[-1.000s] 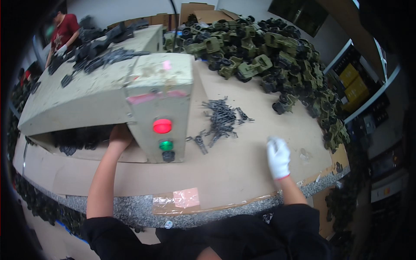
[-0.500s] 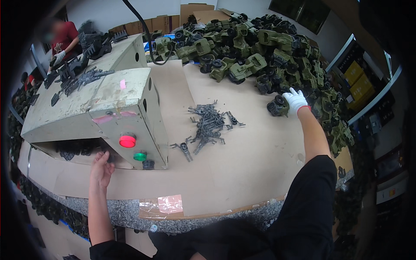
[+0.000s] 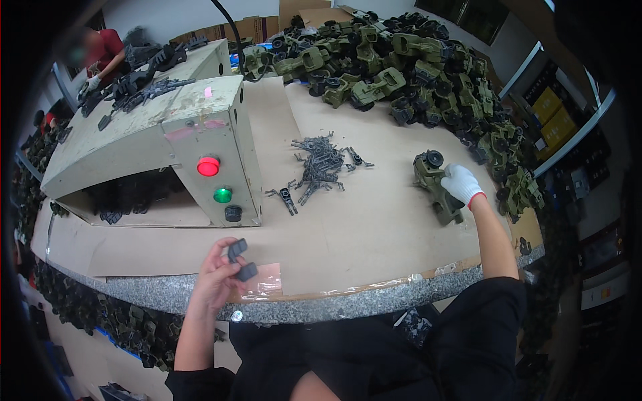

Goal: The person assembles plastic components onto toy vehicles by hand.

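Observation:
My left hand [image 3: 212, 281], bare, is closed on a dark grey plastic part [image 3: 247, 272] with two flat pads, above the table's front edge. I cannot tell whether the part is one piece or two. At the right my right hand [image 3: 463, 186], in a white glove, grips an olive-green toy vehicle [image 3: 435, 188] with black wheels. The vehicle is tilted on the tabletop, and the glove hides part of its side. Between my hands, farther back, lies a heap of grey plastic frame-like parts [image 3: 322, 160], with a single grey part [image 3: 286, 199] at its near left.
At the left stands a pale metal box [image 3: 144, 144] with an open front, dark parts inside, a red lamp [image 3: 208, 166] and a green button [image 3: 223, 194]. A pile of toy vehicles [image 3: 374, 87] covers the far and right side. A person [image 3: 103, 53] works behind the box.
My left hand has come out of the box's opening toward me, now with the grey part. My right hand has drawn the toy vehicle away from the pile, toward me.

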Demonstrator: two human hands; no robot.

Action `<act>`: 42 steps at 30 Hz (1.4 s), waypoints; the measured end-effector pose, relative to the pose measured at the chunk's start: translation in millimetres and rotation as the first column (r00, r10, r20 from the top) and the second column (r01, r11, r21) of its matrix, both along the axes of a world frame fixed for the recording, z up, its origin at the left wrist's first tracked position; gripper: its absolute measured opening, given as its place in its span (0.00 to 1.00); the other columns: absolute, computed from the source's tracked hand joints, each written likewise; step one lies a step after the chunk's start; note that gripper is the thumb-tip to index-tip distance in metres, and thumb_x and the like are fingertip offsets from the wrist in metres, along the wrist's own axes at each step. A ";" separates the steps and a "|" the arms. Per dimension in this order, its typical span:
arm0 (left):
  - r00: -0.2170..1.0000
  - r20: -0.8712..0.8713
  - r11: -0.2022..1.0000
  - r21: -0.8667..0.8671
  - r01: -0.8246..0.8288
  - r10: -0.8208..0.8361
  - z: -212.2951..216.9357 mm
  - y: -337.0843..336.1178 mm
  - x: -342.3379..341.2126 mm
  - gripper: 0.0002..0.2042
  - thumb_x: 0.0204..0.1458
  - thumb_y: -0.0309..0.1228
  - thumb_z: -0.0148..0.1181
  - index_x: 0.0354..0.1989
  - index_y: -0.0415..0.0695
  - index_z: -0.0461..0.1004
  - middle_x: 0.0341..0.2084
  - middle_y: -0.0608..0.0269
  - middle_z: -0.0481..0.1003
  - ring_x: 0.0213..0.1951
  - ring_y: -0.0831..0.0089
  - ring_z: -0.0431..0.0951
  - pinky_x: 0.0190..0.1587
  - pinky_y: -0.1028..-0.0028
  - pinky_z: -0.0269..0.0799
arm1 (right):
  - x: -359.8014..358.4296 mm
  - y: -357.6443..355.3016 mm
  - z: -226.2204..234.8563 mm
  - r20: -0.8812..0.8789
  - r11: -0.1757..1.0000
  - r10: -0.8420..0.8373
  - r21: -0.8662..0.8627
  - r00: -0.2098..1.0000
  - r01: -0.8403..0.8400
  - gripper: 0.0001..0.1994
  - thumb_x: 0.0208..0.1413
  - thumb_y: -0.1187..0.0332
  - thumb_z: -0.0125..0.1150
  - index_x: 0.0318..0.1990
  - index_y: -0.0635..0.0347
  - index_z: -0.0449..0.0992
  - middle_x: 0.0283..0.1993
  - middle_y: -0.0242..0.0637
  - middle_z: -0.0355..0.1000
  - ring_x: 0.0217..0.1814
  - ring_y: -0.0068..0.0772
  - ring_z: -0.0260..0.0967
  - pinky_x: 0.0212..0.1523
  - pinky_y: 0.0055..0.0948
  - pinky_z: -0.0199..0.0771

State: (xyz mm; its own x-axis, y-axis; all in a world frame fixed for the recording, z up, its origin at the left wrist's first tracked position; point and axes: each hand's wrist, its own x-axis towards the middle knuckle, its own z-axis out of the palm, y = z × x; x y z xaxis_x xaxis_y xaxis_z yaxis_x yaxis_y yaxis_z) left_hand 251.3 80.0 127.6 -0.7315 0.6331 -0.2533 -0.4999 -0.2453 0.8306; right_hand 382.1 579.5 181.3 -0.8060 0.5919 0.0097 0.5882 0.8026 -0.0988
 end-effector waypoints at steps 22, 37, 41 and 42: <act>0.962 -0.077 0.957 0.149 -0.249 0.262 -11.2 95.2 47.8 0.14 0.51 0.22 0.53 0.46 0.43 0.61 0.28 0.66 0.70 0.27 0.80 0.71 0.28 0.82 0.66 | -7.6 -228.6 -53.9 -0.597 0.758 0.130 -0.455 0.792 -0.467 0.16 0.50 0.67 0.55 0.46 0.62 0.69 0.31 0.40 0.67 0.30 0.32 0.65 0.35 0.27 0.67; 0.972 -0.210 0.961 -0.274 0.040 -0.101 -9.5 94.2 39.3 0.17 0.56 0.27 0.49 0.53 0.33 0.62 0.32 0.63 0.73 0.30 0.83 0.70 0.34 0.82 0.67 | -32.8 -229.7 -39.7 -0.405 0.520 0.159 -0.741 0.900 -0.425 0.20 0.49 0.63 0.54 0.49 0.65 0.68 0.30 0.40 0.71 0.31 0.28 0.67 0.35 0.26 0.67; 0.863 -0.480 0.897 -0.435 -0.080 -0.156 -21.1 98.7 36.6 0.18 0.56 0.27 0.49 0.53 0.30 0.62 0.37 0.59 0.73 0.38 0.81 0.70 0.42 0.81 0.66 | -34.3 -230.6 -57.7 -0.521 0.567 0.161 -0.646 0.838 -0.511 0.19 0.51 0.61 0.52 0.48 0.64 0.69 0.35 0.45 0.72 0.35 0.35 0.70 0.39 0.28 0.68; 0.878 -0.452 0.905 -0.422 -0.054 -0.159 -20.4 99.7 36.0 0.18 0.56 0.26 0.49 0.53 0.29 0.61 0.38 0.58 0.73 0.40 0.81 0.69 0.44 0.81 0.65 | -35.0 -229.7 -60.7 -0.562 0.585 0.149 -0.613 0.813 -0.531 0.18 0.53 0.61 0.51 0.47 0.63 0.70 0.36 0.46 0.72 0.37 0.38 0.71 0.40 0.30 0.68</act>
State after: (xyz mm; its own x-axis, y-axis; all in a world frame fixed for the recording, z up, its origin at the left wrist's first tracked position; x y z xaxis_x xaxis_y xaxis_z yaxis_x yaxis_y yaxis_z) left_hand 287.4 179.7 107.2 -0.7966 0.5890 -0.1362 -0.0306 0.1856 0.9821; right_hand 347.1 349.8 120.6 -0.9675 0.2343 0.0957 0.0291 0.4785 -0.8776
